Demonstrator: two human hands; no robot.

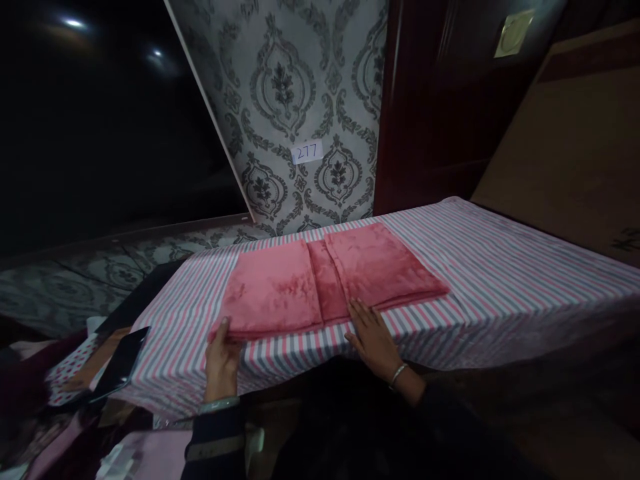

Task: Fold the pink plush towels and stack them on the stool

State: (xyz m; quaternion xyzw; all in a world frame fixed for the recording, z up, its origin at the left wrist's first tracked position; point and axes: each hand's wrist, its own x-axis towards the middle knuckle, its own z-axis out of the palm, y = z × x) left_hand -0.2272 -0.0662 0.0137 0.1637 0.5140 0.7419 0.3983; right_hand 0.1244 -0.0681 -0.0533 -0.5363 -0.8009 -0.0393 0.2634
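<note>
A pink plush cloth lies on the striped tablecloth, its left and right sides folded in toward a narrow sunken strip in the middle. My left hand is at the cloth's near left corner. Its thumb rests on top while the fingers pass under the edge, partly hidden, pinching the corner. Flat near the middle of the front edge is my right hand, fingers stretched out, fingertips touching the right-hand fold. A thin bangle circles the right wrist.
The striped tablecloth drapes over the table's front edge. A large dark screen stands behind on the left, and a cardboard box at the right. Several clothes and a dark flat object lie at lower left. A paper label reads 277.
</note>
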